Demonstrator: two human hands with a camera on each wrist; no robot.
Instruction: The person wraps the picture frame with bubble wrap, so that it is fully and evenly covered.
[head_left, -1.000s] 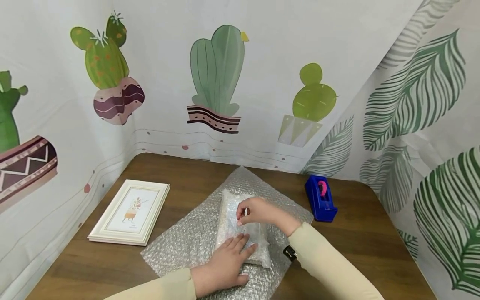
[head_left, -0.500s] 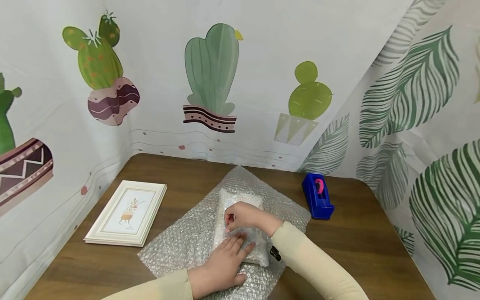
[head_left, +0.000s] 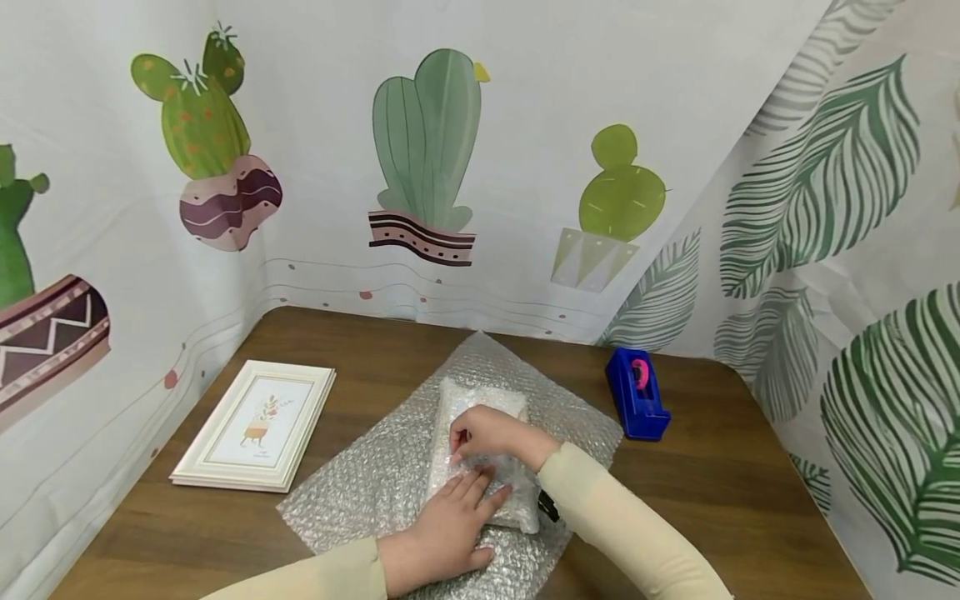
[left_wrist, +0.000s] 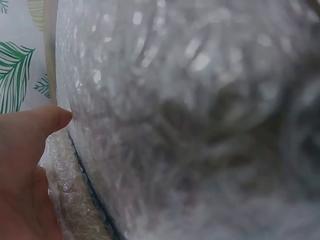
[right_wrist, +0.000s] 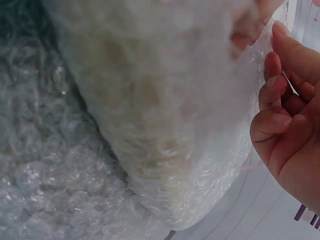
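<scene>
A flat package in bubble wrap (head_left: 483, 396) lies on a larger bubble wrap sheet (head_left: 360, 492) in the middle of the table. My left hand (head_left: 448, 523) rests on the package's near part, fingers spread and fairly straight. Just beyond it, my right hand (head_left: 491, 433) has its fingers curled, thumb and index fingertips close together right at the package's top; I cannot tell whether anything thin is between them. The right wrist view shows these bent fingers (right_wrist: 275, 90) beside the package. The wrapped surface (left_wrist: 175, 60), out of focus, fills most of the left wrist view.
A white picture frame (head_left: 253, 427) with a plant drawing lies to the left. At the right stands a blue tape dispenser (head_left: 637, 400) with a pink roll. A cloth printed with cacti and leaves hangs behind the brown table (head_left: 720, 483).
My right hand has moved left and slightly nearer along the package, then held almost still over the last half second. The left hand stays in place on the package.
</scene>
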